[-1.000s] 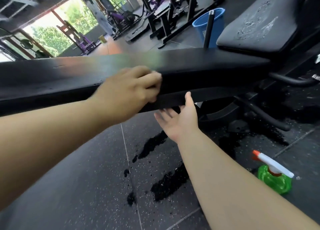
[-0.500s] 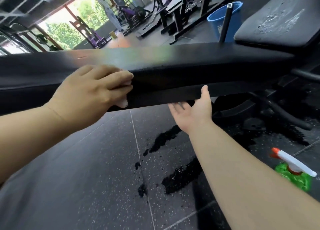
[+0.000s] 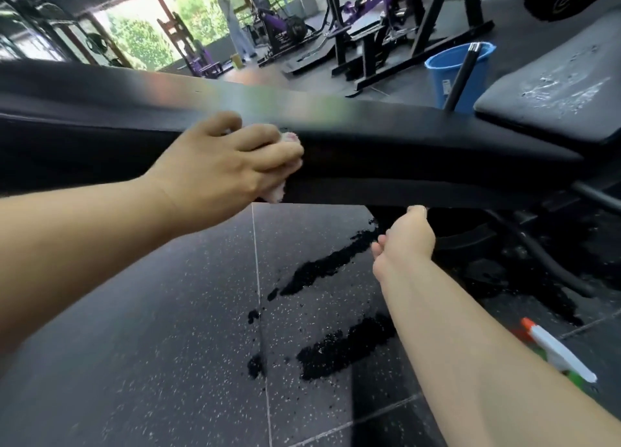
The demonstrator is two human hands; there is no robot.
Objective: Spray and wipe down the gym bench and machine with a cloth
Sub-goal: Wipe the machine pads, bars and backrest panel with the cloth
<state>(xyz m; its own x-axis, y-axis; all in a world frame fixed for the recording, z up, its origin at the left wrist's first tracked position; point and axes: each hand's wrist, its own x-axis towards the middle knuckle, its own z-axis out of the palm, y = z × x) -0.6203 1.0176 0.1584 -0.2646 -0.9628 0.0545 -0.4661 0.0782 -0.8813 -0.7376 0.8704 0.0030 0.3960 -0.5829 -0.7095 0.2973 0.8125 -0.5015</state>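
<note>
- The left hand (image 3: 228, 161) sits at about 10 o'clock from the middle of the view, with its fingers (image 3: 268, 137) curled over a pale pinkish cloth (image 3: 276, 195).
- The cloth is pressed against the near side of the long black bench (image 3: 420, 151). One bit pokes out above the knuckles and another bit below the palm.
- The bench runs across the view from 9 o'clock to 3 o'clock, and its top has a dull shine.
- The right hand (image 3: 406, 238) is at 4 o'clock from the left hand, below the bench's lower edge.
- Its fingers are loosely bent and hold nothing. The thumb points up to the bench's lower edge, but whether it touches cannot be told.
- A spray bottle (image 3: 557, 356) with a white trigger head, an orange nozzle and a green body lies on the floor (image 3: 134, 345) at 4 o'clock. The right forearm partly hides it.
- Dark wet patches (image 3: 336, 349) mark the speckled floor between the two arms and under the bench.
- At 2 o'clock a grey padded seat (image 3: 554, 103) shows wet streaks.
- Just at 9 o'clock of that seat stands a blue bucket (image 3: 440, 77) with a black pole (image 3: 461, 73) leaning in it.
- Far off at 12 o'clock a person (image 3: 237, 26) stands among purple and black gym machines.
</note>
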